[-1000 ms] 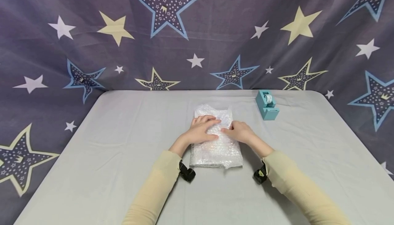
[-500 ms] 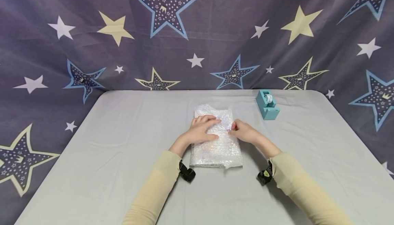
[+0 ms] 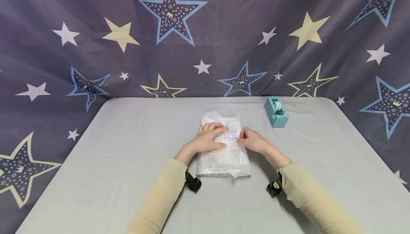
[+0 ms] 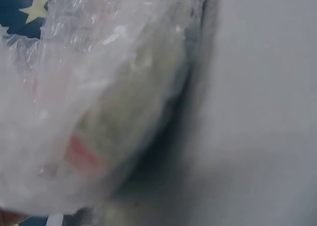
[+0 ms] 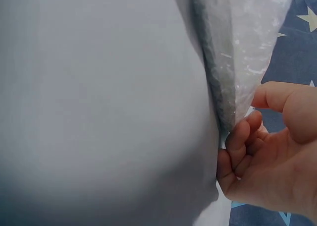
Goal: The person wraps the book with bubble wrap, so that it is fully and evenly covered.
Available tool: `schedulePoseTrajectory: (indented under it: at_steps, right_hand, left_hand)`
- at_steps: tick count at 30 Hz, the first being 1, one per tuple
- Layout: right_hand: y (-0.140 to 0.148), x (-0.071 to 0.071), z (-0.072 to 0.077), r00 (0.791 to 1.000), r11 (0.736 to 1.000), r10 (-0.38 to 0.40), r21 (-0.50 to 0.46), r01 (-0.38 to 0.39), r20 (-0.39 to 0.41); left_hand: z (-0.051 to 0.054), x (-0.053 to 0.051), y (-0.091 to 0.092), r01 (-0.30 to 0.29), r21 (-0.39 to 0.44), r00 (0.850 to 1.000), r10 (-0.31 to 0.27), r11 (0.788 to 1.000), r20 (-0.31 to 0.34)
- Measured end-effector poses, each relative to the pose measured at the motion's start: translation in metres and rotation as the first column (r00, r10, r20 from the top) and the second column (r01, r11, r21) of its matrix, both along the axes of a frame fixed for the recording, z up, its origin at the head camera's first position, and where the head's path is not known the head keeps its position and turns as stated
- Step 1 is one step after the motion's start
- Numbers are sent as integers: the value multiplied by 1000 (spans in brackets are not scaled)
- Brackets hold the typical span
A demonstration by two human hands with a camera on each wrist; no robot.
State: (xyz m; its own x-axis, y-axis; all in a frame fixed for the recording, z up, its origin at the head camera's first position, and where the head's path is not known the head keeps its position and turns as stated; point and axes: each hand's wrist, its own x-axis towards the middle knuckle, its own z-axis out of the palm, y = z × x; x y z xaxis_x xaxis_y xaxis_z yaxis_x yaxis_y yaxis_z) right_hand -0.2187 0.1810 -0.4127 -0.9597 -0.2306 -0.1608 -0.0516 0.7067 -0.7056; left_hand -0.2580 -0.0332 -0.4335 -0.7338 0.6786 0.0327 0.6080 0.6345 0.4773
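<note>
A flat, rectangular package in clear bubble wrap (image 3: 224, 161) lies at the middle of the table. My left hand (image 3: 206, 139) rests on its left half, fingers spread and thumb reaching across the top. At the package's right edge, my right hand (image 3: 253, 139) has its fingers curled and pinches the wrap between thumb and forefinger. The right wrist view shows this hand (image 5: 277, 146) against the wrap's edge (image 5: 247, 52); the exact contact is partly hidden. Greenish and red areas show blurrily through the wrap (image 4: 124, 97) in the left wrist view.
A teal tape dispenser (image 3: 277, 113) with a roll of tape stands at the back right of the table. The table wears a light grey cloth (image 3: 128, 177). Behind it hangs a dark curtain (image 3: 198, 81) printed with stars.
My right hand has drawn back to the right, from on top of the wrap to its right edge, its thumb and forefinger coming together. The left hand stays in place. The head view has tilted slightly.
</note>
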Motion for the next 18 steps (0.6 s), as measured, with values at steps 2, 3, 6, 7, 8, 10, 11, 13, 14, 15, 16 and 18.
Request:
schedulePoseTrajectory:
  at_steps: [2,3,6,7,8,10,11,13,14,15,16,18]
  right_hand:
    - [1,0,0,1000,1000,-1,5,1,-6]
    - [1,0,-1,1000,1000,2,6,-2,-13]
    - [2,0,-1,999,1000,19,4,-18,-29]
    - [3,0,0,999,1000,24,6,-24,-32]
    - [3,0,1,999,999,32,7,-32,-32]
    - [4,0,3,998,999,45,11,-45,-32]
    - [5,0,4,998,999,47,12,-47,-32]
    - [6,0,7,998,998,56,23,-55,-42]
    - [7,0,9,997,998,58,30,-57,-49]
    - [8,0,11,997,998,56,40,-54,-59]
    - [10,0,13,996,997,55,56,-51,-70]
    - [13,-1,16,994,994,61,94,-52,-95]
  left_hand:
    - [0,0,0,1,-4,1000,-1,1000,-7]
    - [0,0,1,1,0,1000,-1,1000,-9]
    - [2,1,1,-2,0,1000,2,1000,-22]
    - [3,1,1,-4,-3,1000,4,1000,-27]
    - [3,2,2,-5,1,999,5,1000,-32]
    - [5,3,2,-8,2,999,8,1000,-40]
    - [5,4,2,-10,2,999,10,1000,-46]
    - [7,5,3,-13,14,998,14,1000,-58]
    - [8,5,3,-16,27,998,17,1000,-63]
    - [9,5,4,-20,37,998,22,999,-65]
    - [12,6,4,-23,50,998,26,998,-66]
    - [16,6,4,-30,74,997,35,997,-70]
